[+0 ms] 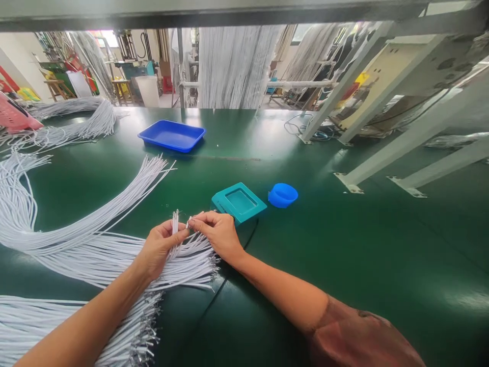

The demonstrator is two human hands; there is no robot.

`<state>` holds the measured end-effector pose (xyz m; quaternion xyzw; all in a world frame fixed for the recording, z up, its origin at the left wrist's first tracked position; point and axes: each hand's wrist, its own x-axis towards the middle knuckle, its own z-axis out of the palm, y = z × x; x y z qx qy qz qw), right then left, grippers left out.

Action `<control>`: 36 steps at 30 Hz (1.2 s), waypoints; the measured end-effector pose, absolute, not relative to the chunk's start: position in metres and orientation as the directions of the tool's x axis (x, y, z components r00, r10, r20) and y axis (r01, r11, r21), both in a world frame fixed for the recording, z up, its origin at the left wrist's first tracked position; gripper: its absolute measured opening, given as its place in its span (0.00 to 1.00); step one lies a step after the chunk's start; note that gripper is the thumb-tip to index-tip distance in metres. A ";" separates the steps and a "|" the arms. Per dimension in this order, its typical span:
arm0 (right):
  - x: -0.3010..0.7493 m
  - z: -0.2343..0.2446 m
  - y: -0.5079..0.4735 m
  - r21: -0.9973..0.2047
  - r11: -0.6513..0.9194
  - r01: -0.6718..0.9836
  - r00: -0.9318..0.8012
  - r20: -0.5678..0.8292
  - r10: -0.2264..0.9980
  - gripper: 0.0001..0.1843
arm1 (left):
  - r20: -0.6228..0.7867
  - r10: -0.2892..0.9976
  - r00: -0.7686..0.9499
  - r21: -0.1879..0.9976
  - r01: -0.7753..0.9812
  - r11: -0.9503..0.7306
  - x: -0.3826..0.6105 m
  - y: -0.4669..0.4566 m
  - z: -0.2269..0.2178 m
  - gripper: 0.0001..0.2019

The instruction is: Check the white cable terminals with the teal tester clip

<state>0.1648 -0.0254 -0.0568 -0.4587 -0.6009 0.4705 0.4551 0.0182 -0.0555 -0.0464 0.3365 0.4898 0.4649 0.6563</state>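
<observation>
My left hand [160,247] is closed round a small upright bunch of thin white wires [175,222], their stripped ends pointing up. My right hand [216,232] pinches one white wire end [188,222] right beside that bunch. Both hands hover over a flat spread of white wires [114,255] on the green table [344,244]. A teal box-shaped device [239,202] with a recessed top stands just behind my right hand, a black cable [214,300] running from it toward me.
A small blue round cup [283,194] sits right of the teal device. A blue tray [171,135] lies further back. More white wire bundles [72,125] curve at the far left. White metal frame legs [382,158] stand on the right. Hanging wires [237,66] fill the background.
</observation>
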 end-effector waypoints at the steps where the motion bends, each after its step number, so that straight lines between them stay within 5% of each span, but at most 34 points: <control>1: 0.166 -0.058 -0.026 -0.949 0.227 0.217 -0.154 0.197 0.968 0.10 | -0.338 0.938 0.081 0.894 -0.285 0.346 0.019 -0.055 -0.047 0.09; 4: 0.171 -0.061 -0.023 -0.700 0.575 0.423 -0.331 0.472 0.818 0.12 | -0.362 0.928 0.084 0.876 -0.309 0.370 0.019 -0.054 -0.049 0.09; 7: 0.178 -0.057 -0.016 -0.500 0.755 0.424 -0.537 0.533 0.654 0.13 | -0.375 0.921 0.105 0.871 -0.300 0.389 0.018 -0.052 -0.049 0.08; 14: 0.181 -0.038 -0.011 -0.834 0.390 0.389 -0.447 0.199 0.872 0.10 | -0.329 0.939 0.102 0.915 -0.211 0.343 0.015 -0.052 -0.050 0.09; 16: 0.178 -0.040 -0.014 -0.828 0.397 0.395 -0.389 0.240 0.889 0.06 | -0.331 0.936 0.117 0.913 -0.211 0.349 0.016 -0.052 -0.050 0.09; 21: 0.183 -0.046 -0.012 -0.492 0.649 0.580 -0.435 0.486 0.758 0.05 | -0.372 0.913 0.169 0.852 -0.328 0.408 0.017 -0.047 -0.052 0.18; 27: 0.195 -0.048 -0.004 -0.068 0.757 0.650 -0.713 0.287 0.639 0.09 | -0.378 0.907 0.185 0.845 -0.331 0.420 0.016 -0.040 -0.054 0.20; 36: 0.193 -0.052 0.010 -0.071 0.786 0.614 -0.737 0.307 0.603 0.11 | -0.417 0.884 0.212 0.843 -0.272 0.464 0.017 -0.037 -0.054 0.15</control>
